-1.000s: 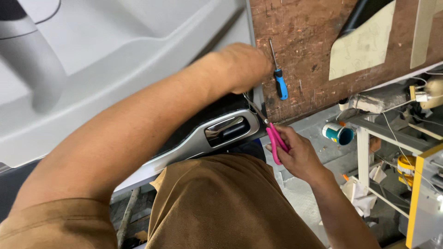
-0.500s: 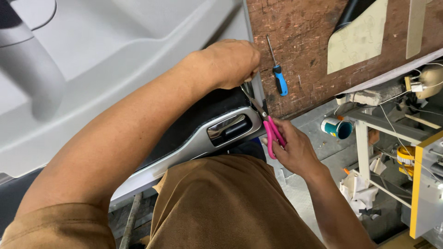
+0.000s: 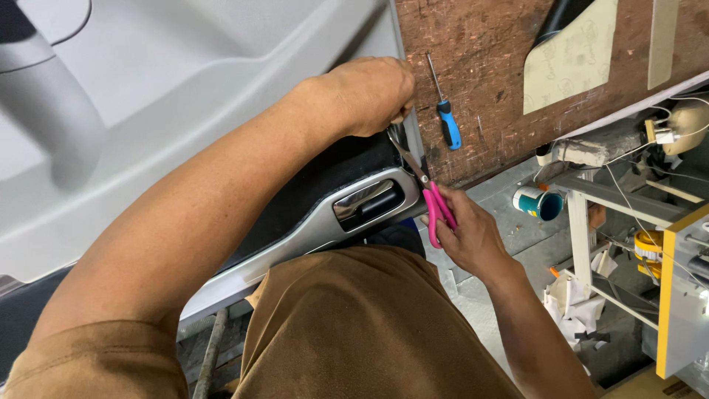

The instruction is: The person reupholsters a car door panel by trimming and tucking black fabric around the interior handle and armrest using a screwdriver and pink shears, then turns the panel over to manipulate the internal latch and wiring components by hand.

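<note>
A grey car door panel (image 3: 185, 89) lies on the brown workbench, with a black insert and a chrome inner handle (image 3: 365, 203) near its edge. My left hand (image 3: 369, 92) is clenched on the panel's edge, pinching material there. My right hand (image 3: 465, 233) grips pink-handled scissors (image 3: 432, 203), whose blades point up toward my left hand at the panel's edge.
A blue-handled screwdriver (image 3: 445, 118) lies on the brown board (image 3: 502, 74) beside a beige template (image 3: 572, 55). Off the bench edge are a teal can (image 3: 539, 203), a white frame (image 3: 591, 214), wires, paper scraps and a yellow box (image 3: 683, 295). My brown-trousered leg fills the bottom.
Both hands keep their grips; the scissors have shifted slightly at the panel's edge. The view has drifted a little.
</note>
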